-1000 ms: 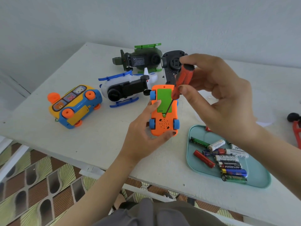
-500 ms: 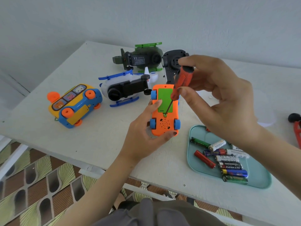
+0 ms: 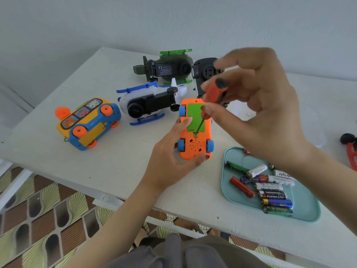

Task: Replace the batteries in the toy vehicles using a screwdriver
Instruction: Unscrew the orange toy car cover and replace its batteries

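An orange toy car (image 3: 195, 147) with blue wheels lies belly-up on the white table (image 3: 119, 163), its green battery cover (image 3: 194, 118) facing me. My left hand (image 3: 173, 157) grips the car from the left and below. My right hand (image 3: 260, 113) pinches the red-handled screwdriver (image 3: 214, 93), and the tip sits on the screw just below the green cover. A teal tray (image 3: 305, 211) at the right holds several loose batteries (image 3: 268, 188).
A yellow and blue toy bus (image 3: 87, 122) lies at the left. A white and blue helicopter (image 3: 148, 103), a green helicopter (image 3: 166, 68) and a black toy (image 3: 204, 72) lie behind the car. Red pliers (image 3: 350, 149) show at the right edge. The table's front edge runs close below.
My right hand's fingers have shifted round the screwdriver handle, which has turned a little. The tip stays on the screw and my left hand still holds the car.
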Tool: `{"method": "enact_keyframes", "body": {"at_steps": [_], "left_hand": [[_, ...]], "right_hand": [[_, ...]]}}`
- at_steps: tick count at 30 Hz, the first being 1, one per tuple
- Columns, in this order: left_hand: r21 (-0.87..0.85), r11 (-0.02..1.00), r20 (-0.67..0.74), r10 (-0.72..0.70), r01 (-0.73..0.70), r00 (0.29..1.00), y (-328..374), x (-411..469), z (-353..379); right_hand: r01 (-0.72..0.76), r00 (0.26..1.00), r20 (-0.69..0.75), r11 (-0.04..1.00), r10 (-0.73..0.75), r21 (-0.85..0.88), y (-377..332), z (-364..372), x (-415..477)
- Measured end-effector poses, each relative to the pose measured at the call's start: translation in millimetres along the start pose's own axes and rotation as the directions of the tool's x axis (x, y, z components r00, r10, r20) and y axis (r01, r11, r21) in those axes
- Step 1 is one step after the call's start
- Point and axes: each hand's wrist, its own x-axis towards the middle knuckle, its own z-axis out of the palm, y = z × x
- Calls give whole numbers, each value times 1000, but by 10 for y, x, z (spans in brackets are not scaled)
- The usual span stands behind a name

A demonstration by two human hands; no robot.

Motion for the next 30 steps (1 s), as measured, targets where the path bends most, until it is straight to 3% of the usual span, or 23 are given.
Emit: {"method": "enact_keyframes", "body": {"at_steps": [3, 5, 8, 13, 19, 21, 23, 25, 28, 30], "left_hand": [[-4, 1000, 0, -13, 13, 1000, -13, -2, 15], [-5, 1000, 5, -21, 21, 1000, -30, -3, 20], [-13, 1000, 8, -20, 21, 1000, -34, -1, 9], [12, 1000, 1, 8, -8, 1000, 8, 9, -4], [-19, 1000, 20, 15, -15, 1000, -34, 8, 0], [-27, 1000, 30, 11, -11, 999, -48, 6, 4], [-29, 1000, 39, 8, -7, 999, -56, 4, 1], [-25, 1000, 40, 4, -3, 999, -51, 6, -2], [-32, 999, 37, 2, -1, 999, -32, 8, 0], [-32, 999, 33, 2, 0, 999, -26, 5, -2]], "right_hand": [[139, 990, 18, 964, -138, -226, 36, 5, 37], [198, 980, 55, 941, -190, -275, 55, 20, 48], [177, 982, 93, 970, -163, -166, 52, 32, 57], [-80, 994, 85, 975, 64, 208, -7, 36, 137], [9, 1000, -21, 1000, -9, -7, 37, 29, 157], [-55, 998, 20, 989, 53, 136, 39, 12, 171], [-169, 986, 72, 915, 153, 366, 28, -23, 205], [-223, 975, 103, 845, 198, 487, 27, -45, 230], [-224, 973, 51, 862, 226, 455, 10, -37, 236], [-166, 984, -20, 941, 180, 295, 27, -15, 213]]}}
